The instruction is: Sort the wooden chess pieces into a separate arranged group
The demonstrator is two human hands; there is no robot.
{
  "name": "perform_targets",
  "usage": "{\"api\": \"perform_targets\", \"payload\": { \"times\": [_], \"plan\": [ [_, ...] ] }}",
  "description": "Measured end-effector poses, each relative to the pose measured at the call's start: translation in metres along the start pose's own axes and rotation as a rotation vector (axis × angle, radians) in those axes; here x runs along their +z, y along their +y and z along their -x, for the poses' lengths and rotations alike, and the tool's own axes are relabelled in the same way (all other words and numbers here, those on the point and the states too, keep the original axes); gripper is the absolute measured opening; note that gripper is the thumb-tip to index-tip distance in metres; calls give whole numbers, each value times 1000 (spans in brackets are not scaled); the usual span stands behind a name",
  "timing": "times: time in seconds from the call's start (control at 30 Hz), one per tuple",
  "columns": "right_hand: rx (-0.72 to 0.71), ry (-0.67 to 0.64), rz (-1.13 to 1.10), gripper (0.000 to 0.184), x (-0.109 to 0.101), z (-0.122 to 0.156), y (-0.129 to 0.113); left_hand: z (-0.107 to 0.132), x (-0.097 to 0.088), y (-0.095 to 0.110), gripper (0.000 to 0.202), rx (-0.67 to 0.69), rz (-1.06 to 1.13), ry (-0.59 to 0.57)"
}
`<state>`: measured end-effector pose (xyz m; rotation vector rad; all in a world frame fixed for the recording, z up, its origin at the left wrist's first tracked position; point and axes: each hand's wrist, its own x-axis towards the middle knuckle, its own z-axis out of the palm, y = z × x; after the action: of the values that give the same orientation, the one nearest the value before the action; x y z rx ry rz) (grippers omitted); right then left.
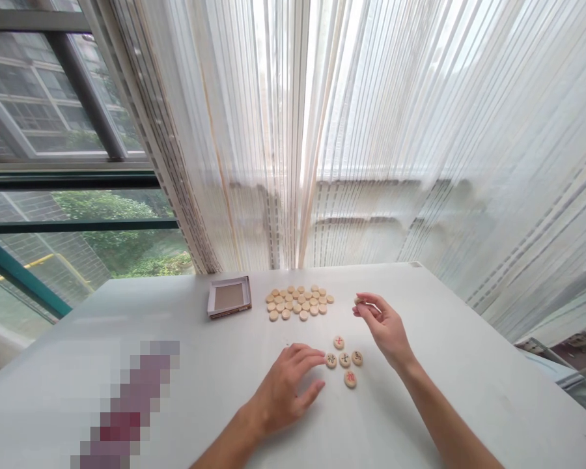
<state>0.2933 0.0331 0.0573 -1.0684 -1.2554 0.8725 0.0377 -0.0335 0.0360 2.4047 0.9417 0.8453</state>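
Between the thumb and fingers of my right hand (381,324) is a small round xiangqi piece (358,301), held above the table. My left hand (293,381) hovers low with fingers apart, its fingertips beside a piece with a black character (331,360). That piece lies in a row with two more black-marked pieces, one in the middle (344,359) and one at the right (357,357). A red-marked piece (338,342) sits above the row and another red-marked piece (350,379) below it.
Farther back, several blank-side-up pieces (297,309) lie in a loose cluster. Left of them stands a shallow open box (229,297). A blurred-out pixelated strip (127,410) covers the left of the white table (209,391). Striped curtains (283,130) hang behind the far edge.
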Motion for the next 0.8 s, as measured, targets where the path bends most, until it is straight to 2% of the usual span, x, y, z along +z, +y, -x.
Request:
{"api": "perform_targets", "payload": {
  "times": [0.13, 0.27, 0.4, 0.6, 0.8],
  "plan": [
    [-6, 3, -35, 34, 1, -2, 6, -1, 0, 5, 61, 23, -113, -175],
    [-5, -75, -16, 31, 6, 2, 8, -1, 0, 7, 64, 0, -159, -246],
    [-20, -153, 89, 26, 11, 7, 8, -1, -1, 7, 60, -12, -167, -254],
    [-99, -266, 406, 18, 16, 10, 14, -2, -2, 8, 57, 8, -145, -211],
    [-153, -438, 522, 15, 23, 15, 20, 1, 1, 4, 55, 19, -139, -161]
  ]
}}
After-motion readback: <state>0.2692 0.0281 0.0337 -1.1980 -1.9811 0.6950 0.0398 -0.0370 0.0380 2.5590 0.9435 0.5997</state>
